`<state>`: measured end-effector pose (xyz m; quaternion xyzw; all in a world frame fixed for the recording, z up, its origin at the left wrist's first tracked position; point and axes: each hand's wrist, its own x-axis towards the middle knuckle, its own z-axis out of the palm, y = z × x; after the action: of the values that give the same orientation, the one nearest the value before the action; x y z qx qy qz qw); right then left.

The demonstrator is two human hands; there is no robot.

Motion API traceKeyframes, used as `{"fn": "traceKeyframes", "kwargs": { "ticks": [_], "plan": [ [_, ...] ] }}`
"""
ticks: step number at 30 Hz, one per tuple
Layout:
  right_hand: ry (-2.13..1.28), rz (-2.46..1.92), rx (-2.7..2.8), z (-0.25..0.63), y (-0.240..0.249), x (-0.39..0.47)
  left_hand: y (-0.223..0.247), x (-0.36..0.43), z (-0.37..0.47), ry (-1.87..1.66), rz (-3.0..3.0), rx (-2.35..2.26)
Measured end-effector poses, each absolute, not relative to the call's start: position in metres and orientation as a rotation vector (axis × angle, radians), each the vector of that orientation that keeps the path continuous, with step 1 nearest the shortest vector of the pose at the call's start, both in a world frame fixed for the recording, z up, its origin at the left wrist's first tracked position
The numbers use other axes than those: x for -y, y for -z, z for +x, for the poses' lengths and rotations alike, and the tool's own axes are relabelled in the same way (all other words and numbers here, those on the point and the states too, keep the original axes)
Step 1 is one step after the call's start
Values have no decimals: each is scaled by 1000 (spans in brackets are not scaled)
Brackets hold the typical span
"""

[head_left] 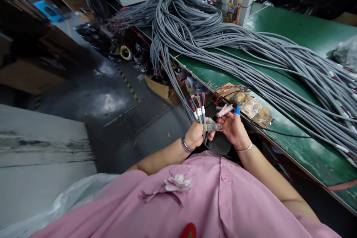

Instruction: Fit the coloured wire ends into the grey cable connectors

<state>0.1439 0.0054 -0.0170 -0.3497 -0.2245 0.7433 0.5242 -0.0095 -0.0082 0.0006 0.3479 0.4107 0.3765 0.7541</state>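
Observation:
My left hand (196, 134) is closed round several grey cables (203, 119). Their ends stand up above the fist, with white bands and fanned-out coloured wires (198, 100). A grey cover with a yellow band wraps the left thumb. Another cable end points right from this hand, its thin coloured wires (221, 129) reaching toward my right hand (235, 130). That right hand is open, its thumb in a blue finger cover (237, 110) and apart from a finger in a pale pink cover (225, 109). Its lower fingertips are close to the wires; contact is unclear.
A big bundle of grey cables (189, 18) lies along the green table (287, 22) on the right. Brown taped cardboard (251, 106) rests at the table's near edge. Below it stands an open carton (160, 89). Wire coils (126, 52) lie on the floor further back.

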Motion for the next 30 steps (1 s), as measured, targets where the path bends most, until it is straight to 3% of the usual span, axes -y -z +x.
{"fn": "traceKeyframes", "kwargs": {
  "ticks": [8,14,20,30],
  "plan": [
    [-1651,-862,519,145,21,-7,-2,16,-10,-908,728,-905],
    [-1279,-981,610,139,26,-5,-4,10,-8,-920,709,-900],
    [-1636,-784,490,137,21,-13,1,5,-5,-921,676,-911],
    [-1626,-766,393,134,22,-16,6,3,-3,-889,682,-954]
  ]
}}
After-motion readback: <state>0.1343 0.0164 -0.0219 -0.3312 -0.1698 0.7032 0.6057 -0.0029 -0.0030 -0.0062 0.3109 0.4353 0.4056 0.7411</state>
